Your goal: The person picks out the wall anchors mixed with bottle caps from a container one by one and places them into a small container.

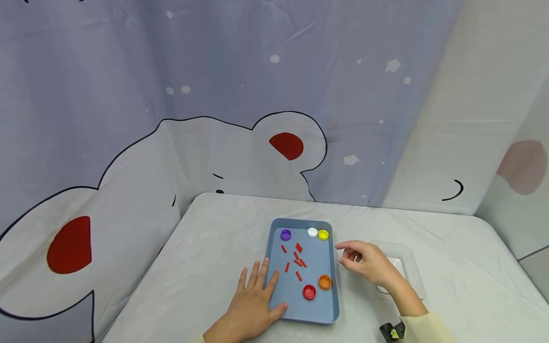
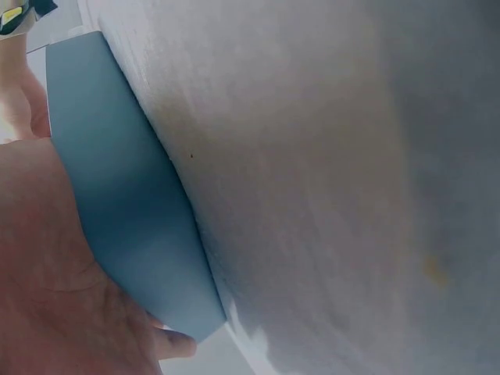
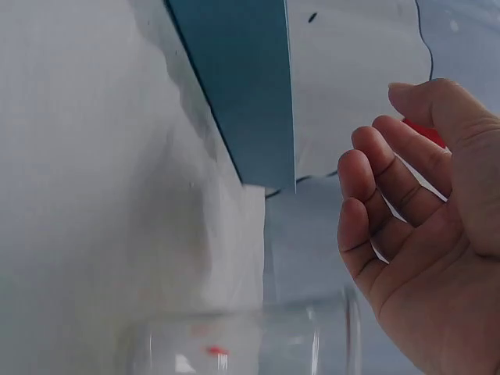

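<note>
A blue-grey tray (image 1: 300, 312) lies on the white-covered table, its outer wall (image 2: 133, 187) large in the left wrist view. Over its near left edge rests my left hand (image 1: 250, 305), fingers straight and spread. Just beyond the right edge, my right hand (image 1: 364, 259) hovers with loosely bent fingers; the right wrist view shows nothing in its palm (image 3: 445, 289). Several short red sticks (image 1: 296, 256) are scattered across the tray's middle. Small round dishes stand around them: purple (image 1: 285, 235), white (image 1: 312, 232), yellow (image 1: 323, 235), orange (image 1: 324, 282) and red (image 1: 309, 292).
A clear plastic container (image 1: 413, 271) stands right of the tray, partly behind my right forearm, with something white in it. Its transparent wall (image 3: 312, 336) also shows low in the right wrist view, near a small red spot. A printed curtain (image 1: 240, 71) hangs behind the table.
</note>
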A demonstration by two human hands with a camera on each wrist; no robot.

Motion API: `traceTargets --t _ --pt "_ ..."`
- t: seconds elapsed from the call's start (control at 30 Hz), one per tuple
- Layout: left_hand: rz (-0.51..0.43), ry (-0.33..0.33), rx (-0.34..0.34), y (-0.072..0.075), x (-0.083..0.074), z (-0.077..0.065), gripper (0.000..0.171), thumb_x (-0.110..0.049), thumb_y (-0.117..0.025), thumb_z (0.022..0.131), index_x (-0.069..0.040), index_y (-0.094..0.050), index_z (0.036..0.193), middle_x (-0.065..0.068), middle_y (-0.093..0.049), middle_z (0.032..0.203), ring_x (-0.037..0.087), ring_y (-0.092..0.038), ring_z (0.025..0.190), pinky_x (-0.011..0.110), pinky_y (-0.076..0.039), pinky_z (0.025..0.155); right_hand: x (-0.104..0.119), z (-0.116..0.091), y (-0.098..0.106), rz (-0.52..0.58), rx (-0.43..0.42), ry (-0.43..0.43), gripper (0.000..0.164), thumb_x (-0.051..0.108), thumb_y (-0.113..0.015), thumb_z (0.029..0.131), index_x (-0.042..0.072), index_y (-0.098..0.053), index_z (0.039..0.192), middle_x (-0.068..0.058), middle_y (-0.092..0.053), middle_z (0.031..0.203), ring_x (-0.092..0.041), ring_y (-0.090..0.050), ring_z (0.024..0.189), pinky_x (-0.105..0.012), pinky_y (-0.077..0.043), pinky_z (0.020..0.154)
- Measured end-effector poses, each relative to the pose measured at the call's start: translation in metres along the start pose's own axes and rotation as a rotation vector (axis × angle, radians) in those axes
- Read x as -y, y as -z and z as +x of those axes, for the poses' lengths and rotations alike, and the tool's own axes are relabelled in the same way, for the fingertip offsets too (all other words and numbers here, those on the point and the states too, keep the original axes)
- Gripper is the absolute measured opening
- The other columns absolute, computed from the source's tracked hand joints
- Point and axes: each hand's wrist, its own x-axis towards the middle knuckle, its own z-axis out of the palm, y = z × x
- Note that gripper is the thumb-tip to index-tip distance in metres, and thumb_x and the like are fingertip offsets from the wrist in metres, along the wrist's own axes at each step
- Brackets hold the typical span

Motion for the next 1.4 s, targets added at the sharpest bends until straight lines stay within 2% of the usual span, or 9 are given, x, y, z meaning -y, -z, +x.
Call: traceTargets --t 0.37,0.67,1.03,1.23,1.4 --pt "0.020 0.001 -0.005 -0.001 -0.001 -0.001 0.081 -0.070 -0.043 0.096 -0.016 -0.041 0.156 0.016 -0.014 0.169 0.041 -0.013 0.154 0.064 -0.008 0.120 0.004 0.015 -0.023 0.074 0.066 0.084 0.024 0.012 -0.076 0.090 0.008 -0.073 0.114 0.009 -0.065 0.085 -0.004 -0.058 0.077 -0.024 -0.052 0.070" --pt "0.023 0.005 0.001 0.000 -0.001 0.000 0.081 -0.070 -0.044 0.096 -0.016 -0.042 0.156 0.016 -0.014 0.169 0.041 -0.014 0.154 0.064 -0.009 0.119 0.011 0.022 -0.035 0.119 0.125 0.099 0.027 0.015 -0.076 0.091 0.002 -0.072 0.114 0.004 -0.066 0.088 -0.007 -0.058 0.079 -0.026 -0.053 0.072" --pt "0.015 0.000 0.004 0.000 -0.001 0.001 0.082 -0.071 -0.043 0.096 -0.015 -0.042 0.156 0.017 -0.014 0.169 0.041 -0.014 0.154 0.064 -0.009 0.119 0.014 0.031 -0.050 0.099 0.168 0.135 0.027 0.014 -0.076 0.091 0.000 -0.072 0.113 0.007 -0.066 0.087 -0.005 -0.058 0.079 -0.033 -0.055 0.074" --pt "0.017 0.000 -0.004 0.001 -0.001 0.000 0.081 -0.070 -0.043 0.096 -0.015 -0.043 0.155 0.017 -0.015 0.169 0.041 -0.015 0.154 0.064 -0.010 0.119 0.017 0.034 -0.055 0.091 0.220 0.121 0.027 0.017 -0.076 0.091 0.002 -0.073 0.113 0.008 -0.066 0.088 -0.005 -0.059 0.081 -0.031 -0.055 0.076" --pt "0.014 0.000 0.002 0.000 -0.001 0.000 0.081 -0.070 -0.043 0.096 -0.015 -0.043 0.156 0.017 -0.014 0.169 0.041 -0.014 0.154 0.064 -0.009 0.119 0.021 0.037 -0.058 0.068 0.296 0.097 0.027 0.017 -0.077 0.091 0.004 -0.073 0.114 0.008 -0.065 0.088 -0.004 -0.058 0.081 -0.027 -0.054 0.074"
